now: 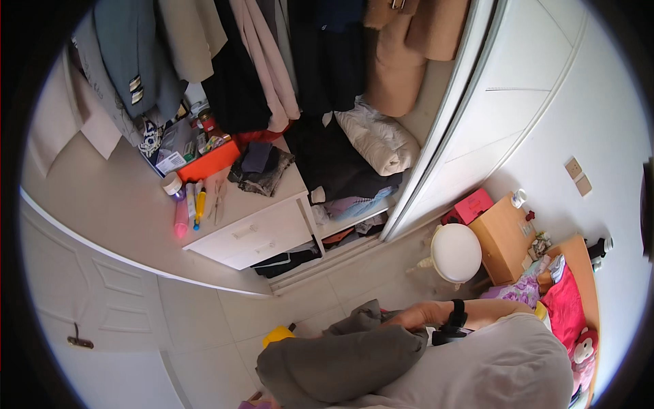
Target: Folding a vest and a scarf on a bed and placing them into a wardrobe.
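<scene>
My right hand [416, 314] reaches in from the right, with black bands around its wrist. Its fingers are curled on a bundled dark grey garment [342, 360], partly hidden by the cloth. The garment hangs folded in front of my white shirt [490, 363], above the tiled floor [301, 307]. My left hand is out of view or hidden behind the cloth. Ahead is an open wardrobe with hanging clothes, among them a tan coat [396, 66] and a pale pink garment [268, 76].
A white drawer unit [250, 232] carries an orange-sided box [209, 161] of small items, bottles and a dark folded cloth [263, 166]. Beside a sliding door [490, 102] stand a round white stool [456, 253] and a wooden cabinet [498, 245]. A yellow object [277, 335] lies below.
</scene>
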Demonstrator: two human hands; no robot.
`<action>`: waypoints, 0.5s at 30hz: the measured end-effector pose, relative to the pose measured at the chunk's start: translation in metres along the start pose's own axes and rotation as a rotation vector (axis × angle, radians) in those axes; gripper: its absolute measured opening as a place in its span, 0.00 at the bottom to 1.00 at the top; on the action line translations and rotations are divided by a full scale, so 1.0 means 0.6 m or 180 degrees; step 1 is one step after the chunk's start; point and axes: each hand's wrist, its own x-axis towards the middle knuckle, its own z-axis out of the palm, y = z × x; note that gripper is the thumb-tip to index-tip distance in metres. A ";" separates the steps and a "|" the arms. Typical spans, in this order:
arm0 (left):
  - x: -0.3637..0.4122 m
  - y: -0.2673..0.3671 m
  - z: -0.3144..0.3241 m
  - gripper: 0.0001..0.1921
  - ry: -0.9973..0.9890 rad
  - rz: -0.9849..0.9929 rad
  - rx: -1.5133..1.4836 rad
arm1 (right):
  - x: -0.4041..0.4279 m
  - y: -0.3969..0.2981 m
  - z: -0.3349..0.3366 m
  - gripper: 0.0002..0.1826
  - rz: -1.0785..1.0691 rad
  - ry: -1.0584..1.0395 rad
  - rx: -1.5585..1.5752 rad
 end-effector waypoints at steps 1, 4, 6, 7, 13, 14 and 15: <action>-0.005 -0.007 -0.012 0.34 0.0034 -0.0109 0.0026 | -0.003 0.005 0.001 0.36 -0.0080 -0.0007 -0.0043; -0.017 -0.027 -0.049 0.35 0.0155 -0.0364 0.0067 | -0.051 0.014 0.018 0.41 -0.0610 -0.0141 0.0481; -0.029 -0.038 -0.072 0.35 0.0250 -0.0516 0.0085 | -0.063 0.012 0.016 0.44 -0.0932 -0.0483 0.0028; -0.036 -0.043 -0.083 0.35 0.0285 -0.0580 0.0089 | -0.065 0.002 0.019 0.47 -0.1254 -0.0825 -0.0421; -0.070 -0.070 -0.128 0.36 0.0448 -0.0908 0.0086 | -0.020 0.024 0.014 0.44 -0.0465 0.0247 -0.2102; -0.073 -0.074 -0.135 0.37 0.0477 -0.0947 0.0096 | -0.011 0.022 0.021 0.41 -0.1287 0.0518 -0.2060; -0.077 -0.078 -0.135 0.37 0.0477 -0.1005 0.0085 | 0.005 0.030 0.015 0.41 -0.1285 0.0527 -0.2066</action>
